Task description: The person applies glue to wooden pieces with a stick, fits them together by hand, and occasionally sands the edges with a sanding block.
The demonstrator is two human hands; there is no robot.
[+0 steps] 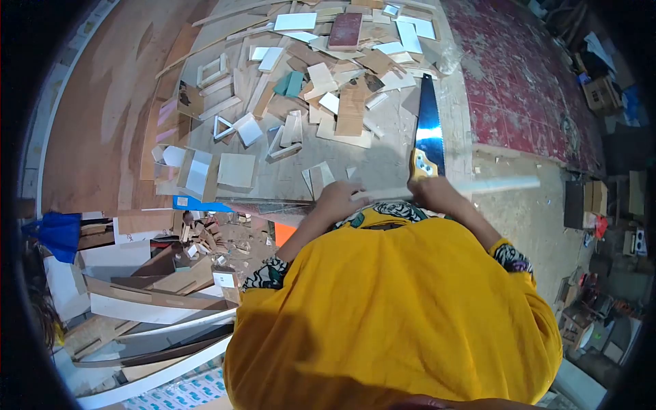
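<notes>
The left hand (337, 199) lies palm-down with its fingers curled over the near end of a long, thin, pale wooden strip (478, 186), pressing it against the edge of the grey, dust-covered workbench (383, 160); how tightly the fingers close underneath cannot be told, since the underside of the hand is hidden. The right hand (437, 193) rests on the same strip a little further along, just beside the yellow handle of a handsaw with a blue-and-silver blade (428, 123) that lies flat on the bench pointing away from the person. Whether the right hand grips the handle or only the strip is hard to make out, because the knuckles cover the lower part of the handle. The strip runs out to the right, past the bench edge, over the bare concrete floor (526, 219). Both forearms vanish under a bright yellow garment (396, 314) that fills the lower middle of the view and hides the bench's near edge. Behind the hands the bench is strewn with pale and brown wood offcuts (301, 89), many too small to identify.
</notes>
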